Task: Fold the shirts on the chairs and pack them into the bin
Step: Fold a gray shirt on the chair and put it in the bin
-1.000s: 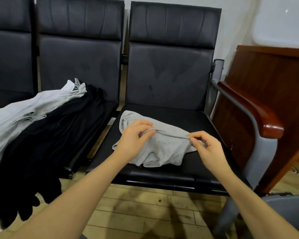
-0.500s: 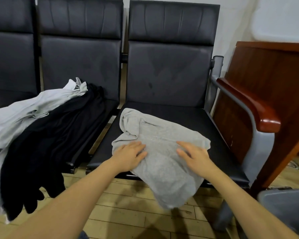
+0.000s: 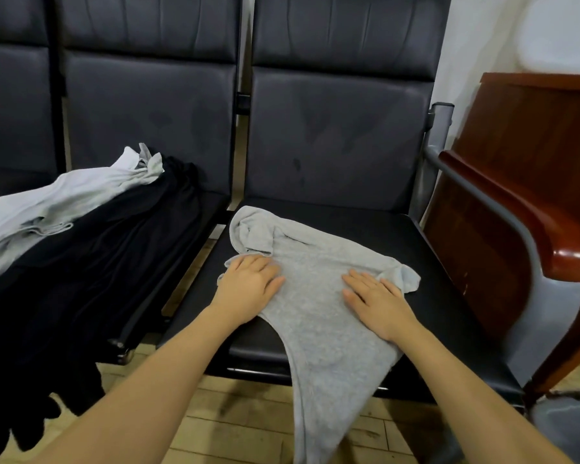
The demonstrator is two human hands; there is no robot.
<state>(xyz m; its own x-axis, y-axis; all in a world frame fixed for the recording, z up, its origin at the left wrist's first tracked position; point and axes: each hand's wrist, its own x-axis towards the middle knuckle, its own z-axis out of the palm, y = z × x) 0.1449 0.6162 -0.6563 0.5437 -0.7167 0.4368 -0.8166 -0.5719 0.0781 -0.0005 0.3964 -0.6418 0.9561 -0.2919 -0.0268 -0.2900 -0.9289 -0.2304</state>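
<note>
Right now a grey shirt [image 3: 318, 296] lies spread across the seat of the black chair [image 3: 365, 226], and that chair serves as the landmark for everything else. The shirt's upper part is bunched near the seat's left back corner, its middle lies flat on the cushion, and its lower part hangs over the front edge toward the wooden floor [image 3: 235, 430]. Both hands press down on the cloth. The left hand [image 3: 248, 286] rests palm down on the shirt's left edge, near the seat's left side, its fingers [image 3: 268, 279] straight and held close together, not gripping anything. The right hand [image 3: 379, 299] rests palm down on the shirt's right part, close to a short sleeve [image 3: 402, 276], its fingers [image 3: 359, 283] straight and slightly spread, also holding nothing. On the neighbouring seat to the left of the chair lies a pile of clothes: a black garment [image 3: 91, 266] draped over the front edge, with a light grey garment [image 3: 64, 202] lying across its top. On the right side of the chair a metal frame carries a red-brown wooden armrest [image 3: 529, 226], and beyond it stands a dark wooden panel [image 3: 516, 145]. A grey container [image 3: 570, 426], only partly in view, sits low at the chair's front right corner.
</note>
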